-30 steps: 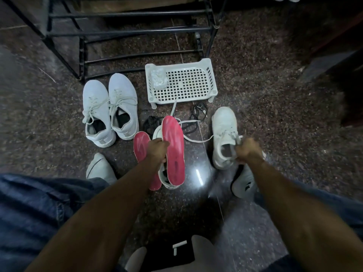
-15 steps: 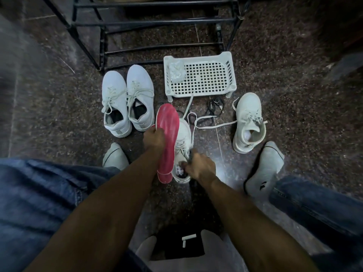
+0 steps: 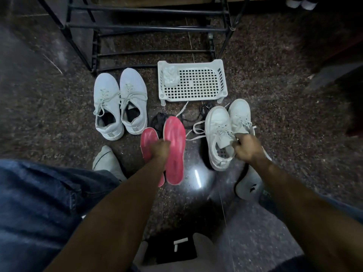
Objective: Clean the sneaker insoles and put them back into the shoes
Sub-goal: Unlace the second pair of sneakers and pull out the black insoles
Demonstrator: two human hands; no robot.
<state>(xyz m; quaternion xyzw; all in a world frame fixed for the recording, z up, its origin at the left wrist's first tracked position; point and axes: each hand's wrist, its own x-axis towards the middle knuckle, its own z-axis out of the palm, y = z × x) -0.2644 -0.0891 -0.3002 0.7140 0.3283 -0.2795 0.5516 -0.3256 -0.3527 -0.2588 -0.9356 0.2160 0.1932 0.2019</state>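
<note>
My left hand (image 3: pixel 160 150) grips two red insoles at mid-length: a larger-looking one (image 3: pixel 174 146) on the right and a second one (image 3: pixel 148 143) partly behind it on the left. My right hand (image 3: pixel 246 147) holds a white sneaker (image 3: pixel 219 134) by its tongue, its open mouth facing me. Right beside it, touching, lies the second white sneaker (image 3: pixel 239 114). Loose white laces (image 3: pixel 196 128) trail from them over the floor.
A pale grey pair of sneakers (image 3: pixel 119 105) stands to the left. A white perforated basket (image 3: pixel 196 83) holding a crumpled wrapper sits in front of a black metal rack (image 3: pixel 149 28). My socked feet (image 3: pixel 108 161) rest on the dark speckled floor. Black cords (image 3: pixel 159 120) lie behind the insoles.
My right hand has carried a white sneaker from the middle to the right, next to the other white sneaker. My left hand still holds the red insoles, both now visible.
</note>
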